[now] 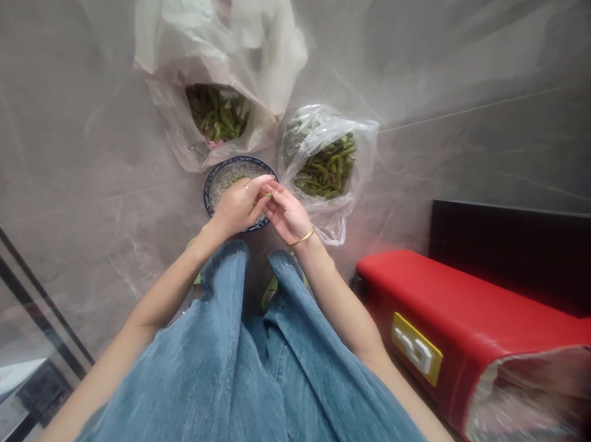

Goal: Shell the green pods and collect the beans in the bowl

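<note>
Over a round bowl with a blue patterned rim (209, 188), my two hands meet at the fingertips. My left hand (240, 203) is closed, its back to the camera, with its thumb and fingers against a small green bean pod (269, 196). My right hand (288, 215), palm turned up and a gold bangle at the wrist, has its fingers bent round the same pod. Most of the pod is hidden by the fingers. Some pale green beans (235, 177) show in the bowl beside my left hand.
Beyond the bowl stands a large whitish plastic bag (166, 116) holding green pods. A smaller clear bag (364, 152) of pods sits to its right. A red box-shaped bag (436, 296) is at the right, near a black panel (514, 254). A box (2, 390) lies lower left.
</note>
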`<state>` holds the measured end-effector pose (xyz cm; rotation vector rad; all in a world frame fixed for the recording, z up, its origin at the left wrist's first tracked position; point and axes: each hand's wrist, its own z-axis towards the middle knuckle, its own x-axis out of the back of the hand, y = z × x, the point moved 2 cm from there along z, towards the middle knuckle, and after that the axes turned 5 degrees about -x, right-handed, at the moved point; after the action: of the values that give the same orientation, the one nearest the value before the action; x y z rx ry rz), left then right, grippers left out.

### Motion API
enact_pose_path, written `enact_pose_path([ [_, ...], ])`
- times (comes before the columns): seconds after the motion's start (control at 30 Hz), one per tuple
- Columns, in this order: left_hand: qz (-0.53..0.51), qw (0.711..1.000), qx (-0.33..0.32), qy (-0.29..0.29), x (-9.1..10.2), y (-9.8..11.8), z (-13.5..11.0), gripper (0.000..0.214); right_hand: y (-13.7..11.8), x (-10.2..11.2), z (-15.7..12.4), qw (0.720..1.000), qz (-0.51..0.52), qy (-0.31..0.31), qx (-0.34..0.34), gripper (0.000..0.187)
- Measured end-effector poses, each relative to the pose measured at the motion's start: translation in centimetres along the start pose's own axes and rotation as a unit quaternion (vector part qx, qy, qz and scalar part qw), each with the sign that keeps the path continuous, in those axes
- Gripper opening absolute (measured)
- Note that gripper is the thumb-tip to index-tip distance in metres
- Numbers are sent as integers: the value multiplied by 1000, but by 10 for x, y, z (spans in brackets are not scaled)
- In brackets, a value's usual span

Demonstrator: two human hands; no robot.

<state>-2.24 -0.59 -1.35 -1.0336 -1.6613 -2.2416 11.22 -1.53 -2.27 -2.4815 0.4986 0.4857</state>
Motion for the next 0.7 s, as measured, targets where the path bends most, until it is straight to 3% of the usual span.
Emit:
enact_pose_path([
  [0.1, -4, 1000, 3, -1, 0, -2, 2, 37, -2, -4, -4, 1000, 7, 7, -4, 17],
  [0.3, -78, 995, 41, 56, 5, -6, 2, 35, -4, -6, -8, 1000, -3, 19, -13, 13],
  [0.5, -52, 996, 35, 69, 10, -14, 3, 34, -1, -6, -9, 997, -66, -5, -25, 29],
  [0.63, -16, 999, 5, 46, 4, -1, -1, 30, 2, -2, 1, 997, -14, 68, 39, 31],
  [0.7, -38, 999, -3, 31, 1, 8, -3, 29, 1, 3, 8, 994, 26, 96, 37, 25],
])
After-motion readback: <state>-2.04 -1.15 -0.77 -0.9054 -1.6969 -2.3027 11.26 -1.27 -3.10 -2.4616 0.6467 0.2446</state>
